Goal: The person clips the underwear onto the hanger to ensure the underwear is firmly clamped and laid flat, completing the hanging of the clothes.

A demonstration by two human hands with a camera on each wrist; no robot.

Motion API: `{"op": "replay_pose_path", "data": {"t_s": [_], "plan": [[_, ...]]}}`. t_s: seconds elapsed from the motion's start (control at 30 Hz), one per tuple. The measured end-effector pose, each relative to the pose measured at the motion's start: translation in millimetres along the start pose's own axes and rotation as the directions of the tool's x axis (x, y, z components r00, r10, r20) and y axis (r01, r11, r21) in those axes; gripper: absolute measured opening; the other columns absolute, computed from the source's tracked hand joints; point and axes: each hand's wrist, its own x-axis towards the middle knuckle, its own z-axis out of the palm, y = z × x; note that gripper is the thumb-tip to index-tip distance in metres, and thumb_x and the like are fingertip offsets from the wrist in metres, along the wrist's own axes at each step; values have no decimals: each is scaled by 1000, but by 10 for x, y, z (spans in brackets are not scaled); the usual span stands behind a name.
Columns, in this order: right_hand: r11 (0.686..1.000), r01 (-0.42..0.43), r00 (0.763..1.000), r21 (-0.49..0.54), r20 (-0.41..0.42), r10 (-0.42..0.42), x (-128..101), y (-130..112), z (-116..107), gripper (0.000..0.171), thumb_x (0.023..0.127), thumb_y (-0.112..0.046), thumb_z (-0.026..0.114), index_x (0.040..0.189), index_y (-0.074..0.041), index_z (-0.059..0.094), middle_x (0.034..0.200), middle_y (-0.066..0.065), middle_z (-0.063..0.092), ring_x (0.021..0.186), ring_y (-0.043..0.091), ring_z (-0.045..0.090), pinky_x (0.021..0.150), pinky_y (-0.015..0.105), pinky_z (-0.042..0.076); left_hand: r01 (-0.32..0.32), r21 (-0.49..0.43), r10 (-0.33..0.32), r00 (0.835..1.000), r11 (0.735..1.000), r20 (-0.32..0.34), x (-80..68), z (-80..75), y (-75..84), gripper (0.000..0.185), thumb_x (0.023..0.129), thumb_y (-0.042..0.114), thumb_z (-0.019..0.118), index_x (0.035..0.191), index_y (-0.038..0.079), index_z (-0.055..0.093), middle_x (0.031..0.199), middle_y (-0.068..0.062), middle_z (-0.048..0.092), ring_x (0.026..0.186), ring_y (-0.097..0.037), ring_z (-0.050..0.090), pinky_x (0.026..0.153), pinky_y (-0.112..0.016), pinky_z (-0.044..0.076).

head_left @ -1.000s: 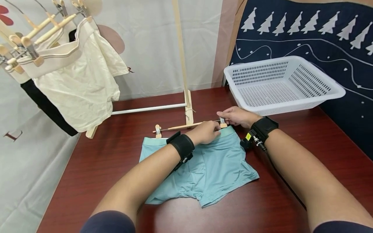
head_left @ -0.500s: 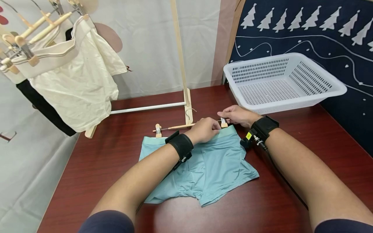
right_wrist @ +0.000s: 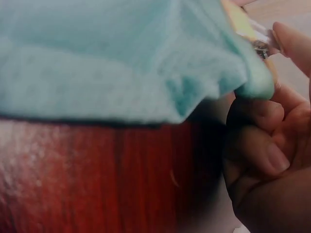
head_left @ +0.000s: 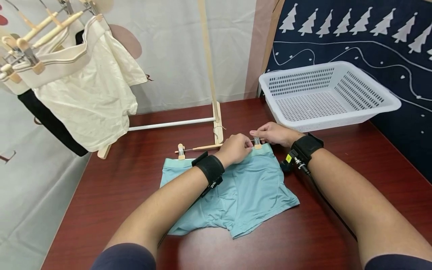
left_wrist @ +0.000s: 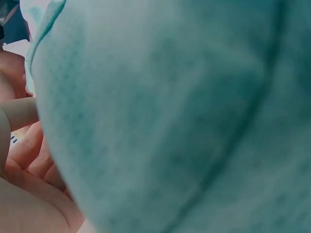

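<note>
Light teal boxer briefs [head_left: 249,191] lie spread on the table, waistband toward the far side. Along the waistband runs a wooden clip hanger [head_left: 206,147]; its left clip [head_left: 181,152] sits at the band's left end. My right hand [head_left: 275,134] pinches the right clip [head_left: 257,142] between thumb and fingers, and the clip's lower end overlaps the waistband. Close to its left, my left hand [head_left: 235,149] pinches the waistband with curled fingers. In the left wrist view, teal fabric [left_wrist: 155,116] hides most of that hand. The right wrist view shows the clip's metal spring [right_wrist: 261,47] by my thumb.
A white perforated basket [head_left: 310,122] stands at the back right. A wooden rack upright [head_left: 209,56] with a white crossbar [head_left: 172,124] rises behind the hanger. At left hang cream shorts [head_left: 87,93] and a black garment [head_left: 50,123] on clip hangers.
The right clip has shifted slightly toward me and left, so that it now overlaps the waistband. My left hand has risen slightly in the head view. The briefs have barely moved.
</note>
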Motion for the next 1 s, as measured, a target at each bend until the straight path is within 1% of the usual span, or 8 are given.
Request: {"op": "replay_pose_path", "data": {"t_s": [0.13, 0.23, 0.4, 0.53, 0.7, 0.8, 0.87, 1.0], "plan": [[997, 2, 1000, -72, -31, -4, -12, -54, 25, 55, 98, -53, 57, 64, -11, 49, 52, -4, 34, 47, 14, 31, 53, 29, 33, -14, 2, 14, 999, 1000, 33, -28, -42, -19, 14, 99, 20, 63, 103, 15, 75, 94, 2, 73, 82, -12, 66, 72, -26, 51], [972, 33, 993, -233, -107, -59, -6, -80, 98, 54, 100, -52, 52, 61, -14, 49, 52, -4, 36, 49, 15, 35, 54, 29, 33, -35, 26, 34, 998, 999, 53, -64, -85, -52, 17, 99, 18, 61, 110, 14, 74, 100, 0, 73, 88, -14, 67, 77, -28, 52], [866, 51, 951, -497, -240, -193, -42, -159, 266, 52, 102, -43, 51, 58, -17, 47, 50, -3, 35, 46, 16, 36, 49, 28, 30, -89, 94, 84, 995, 992, 57, -268, -312, -172, 27, 98, 22, 63, 123, 13, 68, 107, -3, 73, 96, -16, 69, 81, -32, 54], [785, 2, 923, -619, -301, -240, -124, -280, 362, 51, 102, -42, 54, 58, -16, 46, 49, -2, 35, 45, 16, 37, 47, 28, 28, -51, 90, 53, 998, 995, -27, -574, -618, -407, 29, 97, 25, 66, 123, 14, 69, 109, -2, 74, 98, -16, 69, 84, -35, 54], [648, -42, 829, -761, -389, -403, -243, -476, 499, 42, 98, -36, 60, 65, -11, 56, 56, 3, 45, 51, 21, 46, 47, 31, 32, 73, 32, -68, 989, 997, -135, -971, -975, -897, 30, 96, 25, 67, 122, 11, 68, 110, -5, 74, 100, -21, 70, 86, -40, 54], [610, -12, 780, -792, -389, -490, -253, -680, 612, 32, 96, -28, 61, 70, -10, 58, 64, 5, 50, 57, 22, 51, 50, 34, 37, 165, 45, -156, 975, 985, -156, -1165, -1111, -1196, 33, 97, 27, 66, 124, 10, 66, 114, -9, 71, 104, -26, 67, 86, -45, 53], [618, 36, 794, -785, -354, -495, -202, -844, 720, 26, 94, -23, 60, 71, -12, 58, 66, 4, 52, 61, 21, 52, 53, 35, 39, 217, 61, -207, 968, 974, -140, -1269, -1153, -1357, 37, 97, 29, 66, 127, 9, 64, 119, -13, 69, 108, -30, 66, 88, -48, 52], [662, 168, 880, -731, -191, -434, 10, -1156, 999, 16, 92, -17, 57, 77, -14, 61, 69, 0, 54, 65, 18, 51, 59, 33, 40, 264, 79, -258, 963, 961, -71, -1394, -1136, -1542, 41, 97, 30, 66, 131, 7, 61, 124, -16, 67, 114, -34, 63, 90, -50, 51]]}}
